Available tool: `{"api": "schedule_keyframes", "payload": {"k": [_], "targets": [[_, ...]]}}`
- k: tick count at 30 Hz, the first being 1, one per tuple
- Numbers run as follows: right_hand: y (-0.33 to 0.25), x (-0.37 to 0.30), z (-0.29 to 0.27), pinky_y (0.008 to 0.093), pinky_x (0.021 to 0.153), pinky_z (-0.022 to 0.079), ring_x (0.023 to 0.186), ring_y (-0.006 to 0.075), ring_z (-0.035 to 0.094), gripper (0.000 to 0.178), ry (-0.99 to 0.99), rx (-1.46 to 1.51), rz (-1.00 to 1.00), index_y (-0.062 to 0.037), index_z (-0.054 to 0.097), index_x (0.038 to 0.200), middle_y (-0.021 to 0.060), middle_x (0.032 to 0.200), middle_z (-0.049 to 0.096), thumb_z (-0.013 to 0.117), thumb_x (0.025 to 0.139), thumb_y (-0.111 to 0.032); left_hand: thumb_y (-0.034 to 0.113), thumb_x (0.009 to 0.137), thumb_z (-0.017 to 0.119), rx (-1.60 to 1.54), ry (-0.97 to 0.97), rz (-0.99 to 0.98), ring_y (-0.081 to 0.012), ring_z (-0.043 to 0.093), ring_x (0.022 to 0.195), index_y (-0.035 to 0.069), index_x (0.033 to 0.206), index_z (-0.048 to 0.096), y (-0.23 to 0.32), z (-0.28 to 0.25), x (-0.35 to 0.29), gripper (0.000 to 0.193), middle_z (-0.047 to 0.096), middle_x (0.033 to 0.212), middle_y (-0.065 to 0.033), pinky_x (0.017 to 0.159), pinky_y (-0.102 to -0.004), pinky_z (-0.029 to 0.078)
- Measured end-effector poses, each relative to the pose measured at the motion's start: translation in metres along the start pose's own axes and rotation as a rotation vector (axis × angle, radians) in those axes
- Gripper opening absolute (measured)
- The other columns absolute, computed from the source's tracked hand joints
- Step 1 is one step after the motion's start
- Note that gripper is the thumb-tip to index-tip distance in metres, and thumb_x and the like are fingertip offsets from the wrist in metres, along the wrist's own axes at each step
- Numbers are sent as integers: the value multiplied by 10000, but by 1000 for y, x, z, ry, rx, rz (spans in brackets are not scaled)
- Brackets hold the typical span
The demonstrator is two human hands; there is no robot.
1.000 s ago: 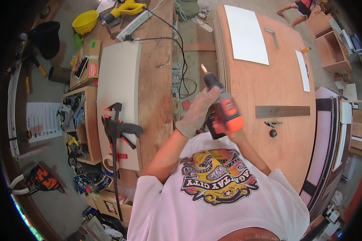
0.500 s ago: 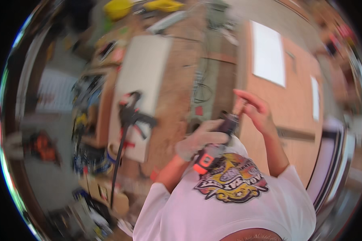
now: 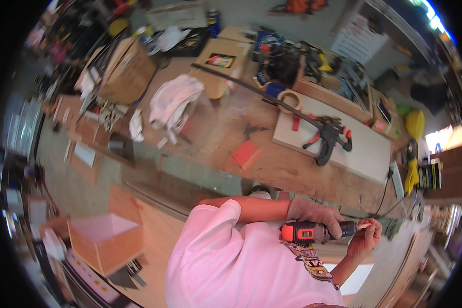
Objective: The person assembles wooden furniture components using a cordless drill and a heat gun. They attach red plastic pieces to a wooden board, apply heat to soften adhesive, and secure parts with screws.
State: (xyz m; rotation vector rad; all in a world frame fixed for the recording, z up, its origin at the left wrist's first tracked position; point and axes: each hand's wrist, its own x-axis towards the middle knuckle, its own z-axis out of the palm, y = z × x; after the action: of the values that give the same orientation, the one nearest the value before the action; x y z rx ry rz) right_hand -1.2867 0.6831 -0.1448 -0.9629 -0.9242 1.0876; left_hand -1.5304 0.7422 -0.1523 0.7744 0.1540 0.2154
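Note:
My left hand (image 3: 315, 213), in a grey work glove, is wrapped round a black and red cordless drill (image 3: 304, 233), held level against my shirt. A light-coloured bit or tip (image 3: 363, 225) sticks out at the chuck end. The bare fingers of my right hand (image 3: 365, 240) pinch this tip, partly hiding it. Beyond my hands, a black and red bar clamp (image 3: 327, 138) lies over a long pale board (image 3: 367, 151) on the wooden workbench (image 3: 287, 165).
On the bench are a tape roll (image 3: 289, 100), a red sheet (image 3: 247, 155), a crumpled pale cloth (image 3: 175, 100), a cardboard box (image 3: 126, 72) and a wooden tray of tools (image 3: 339, 95). An open wooden box (image 3: 106, 245) stands at lower left.
My view has swung round strongly toward the left, showing more of the bench. The drill stays in my gloved left hand. My right fingers, more spread before, are now curled at its tip.

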Motion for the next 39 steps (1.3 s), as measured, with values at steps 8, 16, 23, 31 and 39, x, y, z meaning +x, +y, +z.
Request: {"api": "schedule_keyframes", "payload": {"k": [8,16,23,31,39], "targets": [[3,35,31,308,775,462,849,187,571,166,-360,-47,56,-1,616,1025,80,999,597,634,998,-164,277,801,701,58,191,272,-118,580,658,14,956,603,-26,20,-29,320,610,774,-41,576,-276,466],[10,33,21,306,763,477,856,181,585,160,-464,-50,57,-6,617,995,80,993,576,620,1005,-166,292,805,698,62,336,297,-140,603,675,12,948,598,-42,48,-33,329,620,783,-52,609,-291,496],[4,20,9,311,715,488,789,189,569,137,-372,-39,27,3,615,973,99,891,568,616,993,-132,289,800,713,104,312,239,-138,605,691,10,988,602,-44,52,-19,354,627,790,-56,623,-288,494],[-2,10,15,273,644,480,714,144,545,218,-157,-280,-89,14,616,893,76,834,566,682,953,-184,344,772,710,184,226,156,-102,546,702,29,1056,590,-32,32,-6,441,575,771,-12,634,-263,448],[-21,3,15,262,624,500,751,148,601,441,-99,-223,-99,46,682,1023,75,864,600,745,909,-375,390,771,670,238,98,74,-96,507,687,36,1013,562,-20,25,2,443,554,771,-13,603,-265,414]]}}
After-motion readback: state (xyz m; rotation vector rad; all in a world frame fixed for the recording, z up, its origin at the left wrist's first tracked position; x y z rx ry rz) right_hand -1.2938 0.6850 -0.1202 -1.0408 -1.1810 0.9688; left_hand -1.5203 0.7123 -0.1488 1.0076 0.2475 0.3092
